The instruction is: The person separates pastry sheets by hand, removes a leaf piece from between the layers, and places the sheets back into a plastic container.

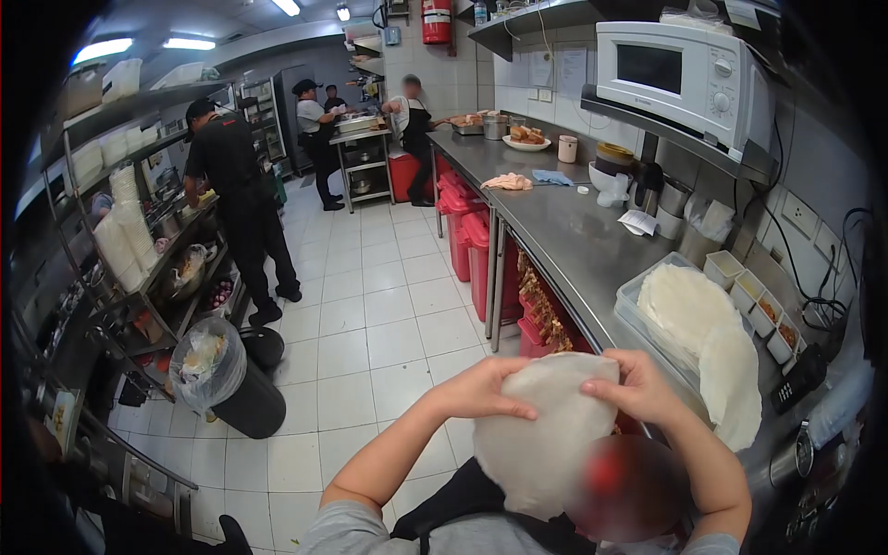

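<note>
A thin, pale, round dough wrapper (541, 444) hangs in front of my body, held up at its top edge. My left hand (486, 388) grips its upper left side, with the thumb on the near face. At the upper right corner, my right hand (638, 384) pinches the same sheet between thumb and fingers. To the right on the counter, a stack of similar wrappers (689, 305) fills a clear plastic tub (632, 301), and several sheets drape over its side. A blurred reddish patch covers what lies below my right hand.
Along the right runs a steel counter (555, 208), with small containers (763, 314) by the tub and a microwave (666, 69) on a shelf above. Red bins (476, 264) stand underneath. Leftward are a lined trash bin (245, 393) and a person in black (236, 176); other people work farther back.
</note>
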Demonstrator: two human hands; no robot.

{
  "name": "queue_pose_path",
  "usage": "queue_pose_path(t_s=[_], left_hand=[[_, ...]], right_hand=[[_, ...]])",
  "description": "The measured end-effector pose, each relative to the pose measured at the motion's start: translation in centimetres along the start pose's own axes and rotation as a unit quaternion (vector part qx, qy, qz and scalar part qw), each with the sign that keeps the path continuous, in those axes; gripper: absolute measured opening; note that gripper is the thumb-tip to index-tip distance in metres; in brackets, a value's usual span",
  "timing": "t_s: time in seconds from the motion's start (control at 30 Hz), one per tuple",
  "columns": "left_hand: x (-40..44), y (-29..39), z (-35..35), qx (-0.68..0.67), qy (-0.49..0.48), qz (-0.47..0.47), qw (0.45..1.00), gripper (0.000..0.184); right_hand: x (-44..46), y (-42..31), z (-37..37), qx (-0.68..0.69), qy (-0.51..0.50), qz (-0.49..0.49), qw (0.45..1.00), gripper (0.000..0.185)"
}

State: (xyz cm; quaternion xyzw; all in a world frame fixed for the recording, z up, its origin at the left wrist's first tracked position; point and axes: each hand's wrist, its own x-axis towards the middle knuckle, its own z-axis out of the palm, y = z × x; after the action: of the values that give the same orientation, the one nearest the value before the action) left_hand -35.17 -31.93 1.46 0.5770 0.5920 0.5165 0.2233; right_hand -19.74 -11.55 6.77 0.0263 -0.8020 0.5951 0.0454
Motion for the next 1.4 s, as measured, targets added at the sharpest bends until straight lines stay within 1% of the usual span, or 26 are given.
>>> queue_pose_path(t_s=[0.03,0.1,0.13,0.2,0.23,0.3,0.37,0.43,0.47,0.5,0.6,0.63,0.67,0.7,0.77,0.87,0.9,1.0,1.03,1.13,1.23,1.33,1.4], left_hand=[[-0.4,-1.2,-0.1,0.006,-0.008,-0.033,0.999,0.042],[-1.1,-2.2,-0.6,-0.016,0.008,-0.087,0.996,0.037],[-1.3,-2.4,-0.8,-0.027,0.016,-0.115,0.993,0.034],[-1.3,-2.0,-1.0,-0.073,0.079,-0.121,0.987,0.028],[-1.2,-1.8,-1.1,-0.096,0.111,-0.125,0.981,0.026],[-0.9,-1.7,-1.3,-0.073,0.167,-0.115,0.976,0.024],[-0.7,-1.2,-1.5,-0.049,0.213,-0.114,0.969,0.021],[-0.2,-2.4,-1.5,0.089,0.288,-0.049,0.952,0.017],[0.1,-3.3,-1.5,0.157,0.322,-0.015,0.934,0.016],[0.6,-4.3,-1.5,0.271,0.348,0.057,0.896,0.014],[2.1,-4.6,1.4,0.257,0.438,0.123,0.853,0.017],[2.1,-4.8,2.6,0.22,0.394,0.112,0.886,0.024],[1.9,-4.6,4.3,0.143,0.333,0.063,0.93,0.031],[1.7,-3.7,6.1,0.063,0.268,0.013,0.961,0.038],[1.7,-2.7,9.0,-0.061,0.184,-0.02,0.981,0.054],[2.1,-1.4,10.0,-0.096,0.129,-0.013,0.987,0.064],[2.4,-1.1,10.0,-0.113,0.149,-0.024,0.982,0.054],[2.7,-4.1,9.3,-0.217,0.151,-0.006,0.964,0.044],[2.7,-4.4,9.3,-0.264,0.159,-0.011,0.951,0.033],[1.9,-3.1,7.6,-0.277,0.118,-0.173,0.938,0.029],[1.8,-3.9,7.7,-0.311,0.122,-0.163,0.928,0.028],[1.7,-3.6,7.5,-0.318,0.11,-0.169,0.927,0.026],[1.7,-3.7,7.5,-0.291,0.11,-0.174,0.934,0.027]], right_hand=[[0.0,0.2,-0.4,-0.007,0.018,-0.011,1.0,0.019],[-0.2,1.0,-1.7,-0.021,0.055,-0.032,0.998,0.017],[-0.3,1.3,-2.3,-0.049,0.056,-0.022,0.997,0.017],[-0.3,2.0,-3.0,-0.1,0.056,0.0,0.993,0.017],[-0.3,2.5,-3.1,-0.099,0.05,0.012,0.994,0.017],[0.0,3.3,-3.1,-0.098,0.037,0.032,0.994,0.017],[0.0,2.9,-2.6,-0.075,0.048,0.034,0.995,0.016],[0.0,3.1,-2.2,-0.047,0.058,0.029,0.997,0.014],[0.0,3.6,-2.1,-0.03,0.061,0.024,0.997,0.013],[0.1,4.0,-1.9,-0.013,0.064,0.019,0.998,0.011],[0.4,5.8,-1.5,0.066,0.073,0.053,0.994,0.012],[0.5,6.1,-1.2,0.093,0.08,0.057,0.991,0.013],[0.5,6.4,-1.0,0.12,0.086,0.061,0.987,0.014],[0.5,6.7,-0.8,0.146,0.093,0.066,0.983,0.015],[0.6,7.9,-0.7,0.147,0.095,0.068,0.982,0.016],[0.4,6.6,-0.1,0.153,0.09,0.103,0.979,0.016],[0.3,5.7,0.2,0.156,0.088,0.119,0.977,0.016],[0.4,4.6,0.2,0.262,0.087,0.155,0.949,0.017],[0.4,4.6,0.2,0.244,0.08,0.151,0.955,0.016],[0.5,5.3,0.3,0.203,0.059,0.14,0.967,0.016],[0.5,6.0,0.5,0.197,0.05,0.13,0.97,0.016],[0.4,5.9,0.6,0.199,0.05,0.128,0.97,0.016],[0.5,5.9,0.7,0.195,0.048,0.124,0.972,0.017]])
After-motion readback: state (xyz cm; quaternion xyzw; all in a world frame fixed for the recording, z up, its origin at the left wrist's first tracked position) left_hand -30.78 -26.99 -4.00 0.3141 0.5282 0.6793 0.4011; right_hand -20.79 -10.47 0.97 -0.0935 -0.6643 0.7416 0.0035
